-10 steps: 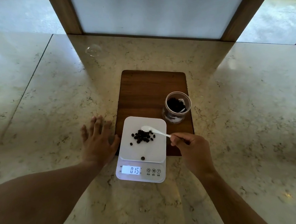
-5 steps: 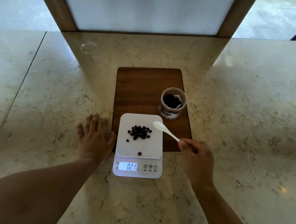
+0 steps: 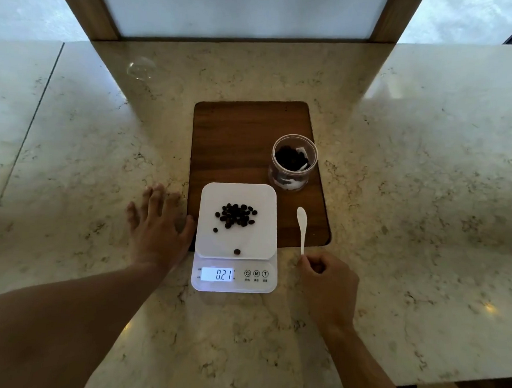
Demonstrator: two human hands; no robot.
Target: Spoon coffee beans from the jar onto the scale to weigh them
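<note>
A white digital scale sits on the near edge of a dark wooden board, its display reading 0.21. A small heap of coffee beans lies on its platform, with one stray bean near the front edge. A clear open jar with beans inside stands on the board behind and to the right. My right hand pinches the handle of a white plastic spoon, whose empty bowl points away over the board, right of the scale. My left hand rests flat, fingers spread, on the counter left of the scale.
The marble counter stretches wide on both sides, with its front edge close below my arms. A clear, round glass-like object lies at the back left. A wood-framed white panel stands behind the counter.
My right hand drew the spoon off the scale platform to the right and back toward me. The display rose from 0.15 to 0.21. My left hand stayed put.
</note>
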